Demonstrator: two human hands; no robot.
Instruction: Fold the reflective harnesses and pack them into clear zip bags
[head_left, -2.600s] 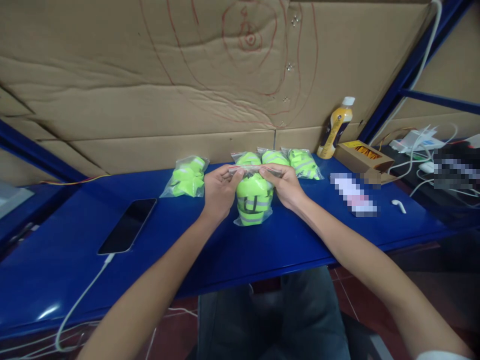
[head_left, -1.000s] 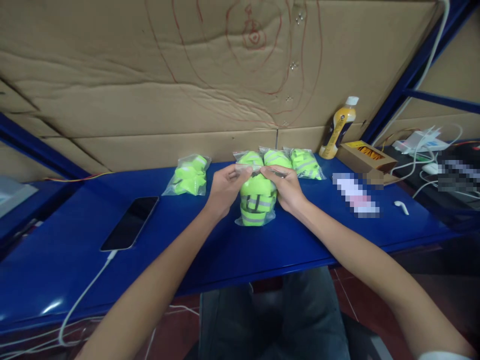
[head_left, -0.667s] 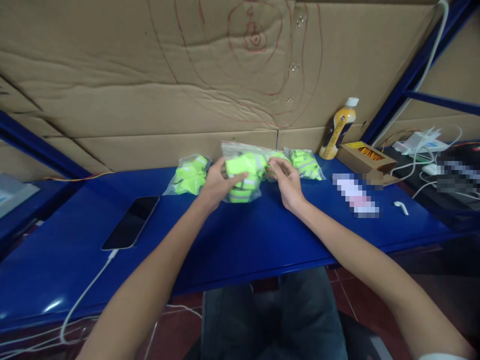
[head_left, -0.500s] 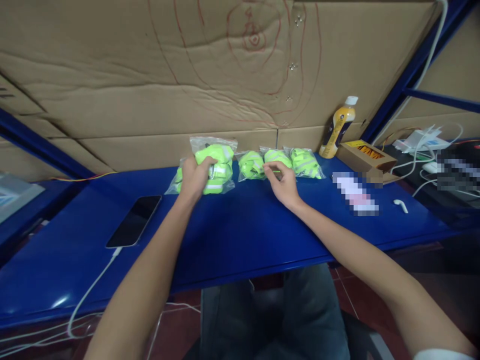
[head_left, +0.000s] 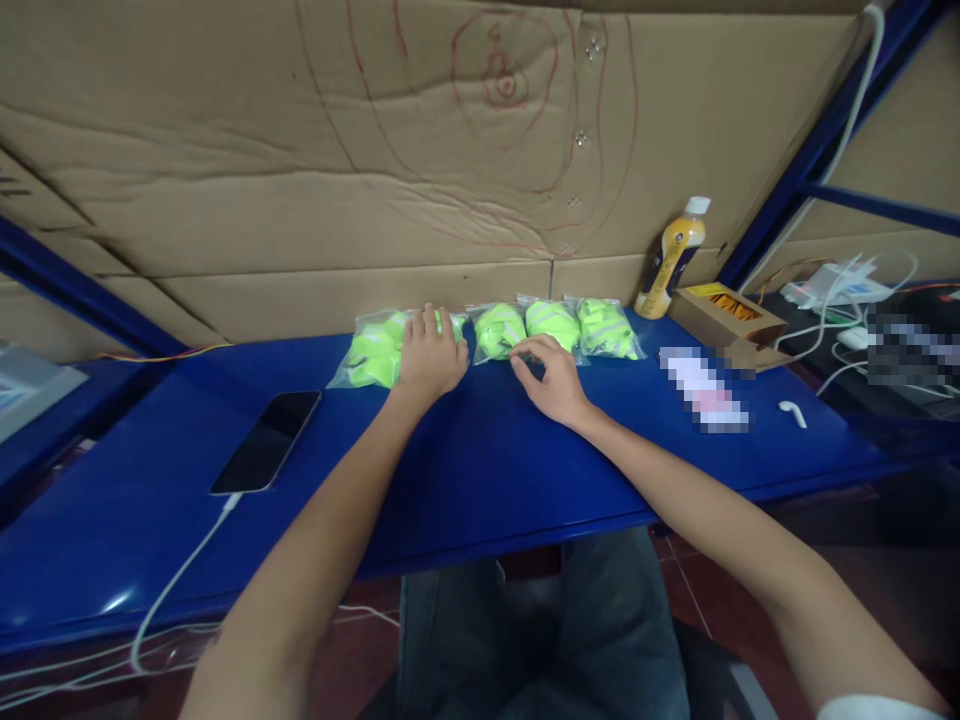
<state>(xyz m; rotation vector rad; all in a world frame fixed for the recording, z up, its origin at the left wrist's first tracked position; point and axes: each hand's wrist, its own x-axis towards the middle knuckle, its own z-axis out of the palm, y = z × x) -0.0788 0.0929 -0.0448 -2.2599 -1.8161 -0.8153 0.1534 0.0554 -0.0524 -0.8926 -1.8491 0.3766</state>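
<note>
Several clear plastic bags with bright yellow-green folded material stand in a row along the back of the blue table (head_left: 480, 470). My left hand (head_left: 433, 355) lies flat, fingers stretched out, over a bag beside the leftmost bag (head_left: 375, 350) and covers much of it. My right hand (head_left: 551, 378) is just in front of the middle bag (head_left: 553, 320), fingers curved, thumb and fingertips near each other with a gap between. Left of it is another bag (head_left: 499, 330); the rightmost bag (head_left: 609, 328) lies beyond it.
A black phone (head_left: 268, 442) with a white cable lies at the left. On the right are a yellow bottle (head_left: 673, 258), an open cardboard box (head_left: 727, 315), a blurred-out item (head_left: 705, 390) and a white earbud (head_left: 793, 413). Cardboard (head_left: 300, 220) stands behind.
My left hand has let go of the bag it gripped and moved right, now spread flat over it. That bag sits lower. My right hand has shifted slightly left and down.
</note>
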